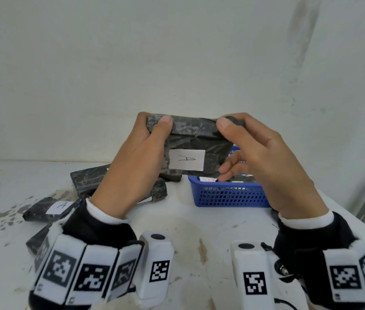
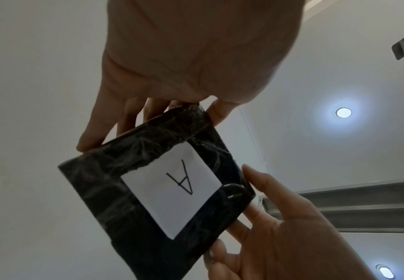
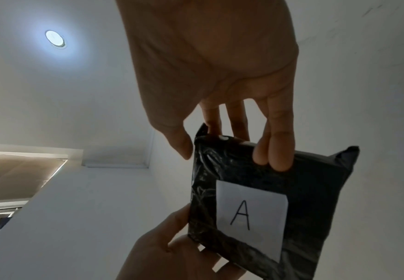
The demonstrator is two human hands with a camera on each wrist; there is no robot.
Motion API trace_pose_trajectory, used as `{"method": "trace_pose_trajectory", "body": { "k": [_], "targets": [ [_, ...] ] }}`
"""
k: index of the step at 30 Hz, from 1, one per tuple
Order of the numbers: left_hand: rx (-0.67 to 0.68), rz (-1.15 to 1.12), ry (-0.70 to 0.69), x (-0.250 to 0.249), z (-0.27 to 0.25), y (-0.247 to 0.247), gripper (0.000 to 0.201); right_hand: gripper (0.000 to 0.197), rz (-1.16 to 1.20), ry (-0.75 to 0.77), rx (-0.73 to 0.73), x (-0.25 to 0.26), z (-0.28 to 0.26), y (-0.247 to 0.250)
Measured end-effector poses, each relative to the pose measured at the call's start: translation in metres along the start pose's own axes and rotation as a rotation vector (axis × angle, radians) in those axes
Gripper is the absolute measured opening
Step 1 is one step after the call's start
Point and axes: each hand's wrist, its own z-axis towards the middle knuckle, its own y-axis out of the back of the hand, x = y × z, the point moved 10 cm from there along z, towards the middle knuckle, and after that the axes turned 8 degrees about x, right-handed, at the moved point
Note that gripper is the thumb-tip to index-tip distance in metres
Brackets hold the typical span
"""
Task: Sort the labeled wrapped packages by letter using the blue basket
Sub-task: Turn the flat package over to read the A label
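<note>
The white, stained bench [image 1: 199,224] carries everything: the blue basket [image 1: 228,194] at centre-right, and a loose heap of black packages [image 1: 87,180] to the left, one of them showing an A label [image 1: 59,207]. The basket already has at least one package in it, with a label whose letter is too small to read, so the worst slip would be dropping this one into the wrong group.

The held package [image 1: 196,144] hangs in the air above the bench, just left of and over the basket's far corner, its own A label [image 1: 187,159] facing the person. The left hand [image 1: 136,157] has thumb on the front and fingers behind the top left corner; the right hand [image 1: 259,151] pinches the top right corner with the thumb, its lower fingers loosely spread near the right edge.

Both grips sit on the upper edge only, and the wrap looks slick and crinkled. If one hand lets go, the package could swing, slide free, and land in the basket or on the heap.
</note>
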Motion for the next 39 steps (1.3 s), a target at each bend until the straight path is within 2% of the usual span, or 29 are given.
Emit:
{"method": "trace_pose_trajectory", "body": {
  "k": [6,12,14,16,18,21,25,27,30,34,39],
  "targets": [
    [0.011,-0.006,0.008,0.002,0.001,-0.003,0.039,0.013,-0.051,-0.028,0.017,-0.004,0.001,-0.003],
    [0.013,0.01,0.009,-0.002,-0.001,-0.006,0.028,0.029,-0.057,-0.082,0.067,-0.009,0.001,-0.011],
    [0.034,0.006,0.041,0.0,-0.002,-0.007,0.042,0.03,-0.001,-0.089,0.048,-0.009,0.001,-0.008],
    [0.024,0.01,0.084,0.006,0.0,-0.005,0.073,0.027,0.105,-0.094,0.013,-0.011,0.001,-0.002],
    [0.004,-0.006,0.086,0.01,0.002,-0.001,0.079,0.025,0.203,-0.093,0.0,-0.01,0.0,0.001],
    [0.003,-0.044,0.045,0.011,0.005,0.0,0.069,0.033,0.248,-0.09,0.007,-0.01,0.0,0.002],
    [-0.093,-0.024,-0.005,0.008,0.004,0.015,0.052,0.026,-0.096,-0.034,-0.047,-0.005,0.001,0.012],
    [-0.104,0.011,0.004,0.009,0.003,0.018,0.051,0.021,-0.181,0.01,-0.049,0.002,0.0,0.013],
    [-0.084,0.052,0.024,0.01,0.003,0.016,0.05,0.049,-0.186,0.02,0.013,0.001,0.001,0.005],
    [-0.072,0.084,0.002,0.003,0.0,0.011,0.046,0.046,-0.255,0.079,-0.005,0.004,0.003,0.004],
    [-0.087,0.087,-0.07,-0.008,-0.002,0.013,0.031,0.065,-0.126,0.097,0.037,0.002,0.002,0.005]
  ]
}}
